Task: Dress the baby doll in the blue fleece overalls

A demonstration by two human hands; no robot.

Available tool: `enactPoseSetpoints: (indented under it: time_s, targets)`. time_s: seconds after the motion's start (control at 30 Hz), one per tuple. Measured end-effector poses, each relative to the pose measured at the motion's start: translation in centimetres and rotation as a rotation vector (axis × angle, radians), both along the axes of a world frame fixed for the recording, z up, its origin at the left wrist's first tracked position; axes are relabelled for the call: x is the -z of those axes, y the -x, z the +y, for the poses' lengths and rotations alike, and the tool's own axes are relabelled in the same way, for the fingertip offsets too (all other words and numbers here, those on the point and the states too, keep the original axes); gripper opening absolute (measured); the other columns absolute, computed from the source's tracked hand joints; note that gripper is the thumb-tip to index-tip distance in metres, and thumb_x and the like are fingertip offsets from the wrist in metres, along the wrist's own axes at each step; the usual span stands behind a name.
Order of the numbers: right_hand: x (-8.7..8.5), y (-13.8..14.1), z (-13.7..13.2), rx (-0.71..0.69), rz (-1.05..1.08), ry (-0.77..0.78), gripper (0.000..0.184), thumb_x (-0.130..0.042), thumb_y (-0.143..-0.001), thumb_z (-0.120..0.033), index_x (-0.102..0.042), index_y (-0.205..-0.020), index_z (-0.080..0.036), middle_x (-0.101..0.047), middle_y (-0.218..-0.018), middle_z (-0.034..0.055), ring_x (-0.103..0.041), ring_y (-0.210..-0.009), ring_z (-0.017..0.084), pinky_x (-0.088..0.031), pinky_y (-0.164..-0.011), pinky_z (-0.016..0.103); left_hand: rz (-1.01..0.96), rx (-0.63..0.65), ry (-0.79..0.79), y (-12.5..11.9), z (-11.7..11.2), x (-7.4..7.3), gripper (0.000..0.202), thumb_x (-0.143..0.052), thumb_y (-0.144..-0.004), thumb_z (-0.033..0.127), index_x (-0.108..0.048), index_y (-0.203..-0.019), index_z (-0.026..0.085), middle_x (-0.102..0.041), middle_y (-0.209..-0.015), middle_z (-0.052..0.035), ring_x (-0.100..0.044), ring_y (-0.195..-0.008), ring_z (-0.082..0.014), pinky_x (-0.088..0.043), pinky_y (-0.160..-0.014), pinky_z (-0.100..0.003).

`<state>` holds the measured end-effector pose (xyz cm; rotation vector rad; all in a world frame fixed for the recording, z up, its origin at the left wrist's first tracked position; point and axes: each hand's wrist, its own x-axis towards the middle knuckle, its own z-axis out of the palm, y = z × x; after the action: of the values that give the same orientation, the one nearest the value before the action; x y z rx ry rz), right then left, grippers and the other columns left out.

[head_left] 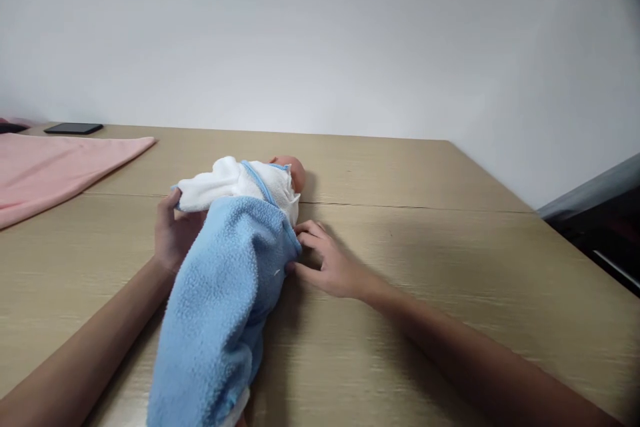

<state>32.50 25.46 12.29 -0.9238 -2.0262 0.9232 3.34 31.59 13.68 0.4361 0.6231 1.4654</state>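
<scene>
A baby doll [298,174] lies on the table with its head away from me. It wears a white fleece top [225,177] with blue trim, and a blue fleece garment [225,267] covers its body down toward me. My left hand [175,230] is at the left, its thumb and fingers closed around the cuff of the white sleeve; some fingers are hidden under the cloth. On the other side, my right hand [323,257] has its thumb and fingertips at the edge of the blue fleece, gripping it beside the doll's shoulder.
A pink cloth [65,170] is spread on the left of the wooden table [425,254]. Behind it lies a dark phone [73,128]. A white wall [320,40] stands behind the table, and a dark object [600,220] is past the right edge.
</scene>
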Motion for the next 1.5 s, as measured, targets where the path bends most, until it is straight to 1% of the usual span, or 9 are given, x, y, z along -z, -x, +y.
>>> enactPoseSetpoints:
  time_s: [0.13, 0.27, 0.4, 0.57, 0.77, 1.0, 1.13, 1.33, 1.5]
  targets:
    - [1.2, 0.0, 0.5, -0.026, 0.128, 0.221, 0.022, -0.071, -0.105, -0.046, -0.065, -0.103, -0.025, -0.066, -0.108, 0.0034, -0.064, -0.102, 0.023, -0.052, -0.096, 0.039, 0.058, 0.012, -0.008, 0.1, 0.0, 0.0, 0.054, -0.078, -0.090, 0.056, -0.073, -0.136, 0.028, -0.086, -0.127, -0.0004, -0.072, -0.137, -0.0400, -0.062, -0.113, -0.054]
    - [2.3, 0.1, 0.9, -0.057, 0.278, 0.352, 0.021, -0.071, -0.103, -0.039, -0.057, -0.096, -0.025, -0.063, -0.094, -0.0018, -0.062, -0.091, 0.020, -0.052, -0.087, 0.035, 0.035, 0.022, 0.043, 0.3, 0.0, 0.1, 0.052, -0.079, -0.090, 0.055, -0.074, -0.135, 0.028, -0.088, -0.122, 0.0001, -0.072, -0.137, -0.0387, -0.061, -0.114, -0.053]
    - [1.9, 0.0, 0.9, 0.024, 0.200, 0.222, 0.020, -0.075, -0.100, -0.034, -0.058, -0.095, -0.026, -0.065, -0.096, -0.0017, -0.061, -0.096, 0.020, -0.050, -0.092, 0.036, 0.037, 0.054, -0.003, 0.3, 0.0, 0.2, 0.050, -0.080, -0.090, 0.055, -0.074, -0.132, 0.028, -0.087, -0.125, -0.0016, -0.069, -0.140, -0.0406, -0.060, -0.115, -0.056]
    - [1.4, 0.3, 1.2, 0.037, 0.202, 0.234, 0.019, -0.075, -0.100, -0.033, -0.065, -0.116, -0.025, -0.072, -0.114, 0.0039, -0.067, -0.111, 0.023, -0.051, -0.102, 0.041, 0.024, 0.074, 0.006, 0.2, -0.1, 0.2, 0.050, -0.081, -0.089, 0.056, -0.075, -0.131, 0.029, -0.087, -0.124, -0.0021, -0.069, -0.141, -0.0423, -0.060, -0.116, -0.058]
    - [1.6, 0.4, 1.1, 0.198, -0.055, -0.056, 0.005, -0.077, -0.099, -0.028, -0.072, -0.101, -0.025, -0.070, -0.116, 0.0078, -0.058, -0.117, 0.029, -0.047, -0.108, 0.051, 0.022, 0.081, 0.036, 0.0, -0.3, -0.1, 0.052, -0.075, -0.093, 0.058, -0.074, -0.135, 0.027, -0.086, -0.126, -0.0041, -0.070, -0.139, -0.0417, -0.060, -0.115, -0.058]
    - [2.1, 1.1, 0.8, 0.390, 0.039, -0.068, 0.022, -0.076, -0.094, -0.021, -0.065, -0.112, -0.027, -0.070, -0.123, 0.0086, -0.060, -0.124, 0.032, -0.049, -0.112, 0.056, 0.093, 0.039, -0.082, -0.8, -0.6, -0.7, 0.051, -0.082, -0.090, 0.052, -0.076, -0.133, 0.025, -0.083, -0.138, -0.0042, -0.070, -0.141, -0.0386, -0.059, -0.118, -0.052]
    - [-0.7, 1.3, -0.3, 0.501, 0.256, -0.180, 0.025, -0.064, -0.101, -0.018, -0.061, -0.123, -0.029, -0.070, -0.129, 0.0095, -0.065, -0.124, 0.029, -0.051, -0.113, 0.053, 0.157, -0.001, -0.229, -1.6, -0.9, -0.5, 0.054, -0.089, -0.086, 0.049, -0.077, -0.133, 0.026, -0.083, -0.138, -0.0036, -0.068, -0.144, -0.0369, -0.057, -0.122, -0.051]
    - [-6.9, 0.8, -1.5, 0.232, 0.173, -0.232, 0.028, -0.064, -0.111, -0.028, -0.066, -0.139, -0.032, -0.077, -0.130, 0.0047, -0.069, -0.124, 0.026, -0.053, -0.114, 0.049, 0.255, 0.053, -0.230, -2.5, -1.4, 0.1, 0.059, -0.088, -0.082, 0.066, -0.080, -0.127, 0.029, -0.084, -0.137, -0.0024, -0.066, -0.147, -0.0404, -0.056, -0.124, -0.053]
    - [-7.3, 0.5, -1.0, 0.218, 0.069, -0.132, 0.019, -0.068, -0.110, -0.037, -0.071, -0.126, -0.029, -0.074, -0.112, 0.0046, -0.067, -0.106, 0.025, -0.054, -0.099, 0.045, 0.329, 0.046, -0.261, -3.5, -2.0, -0.2, 0.066, -0.091, -0.079, 0.069, -0.077, -0.128, 0.028, -0.080, -0.144, -0.0059, -0.068, -0.144, -0.0399, -0.058, -0.119, -0.050]
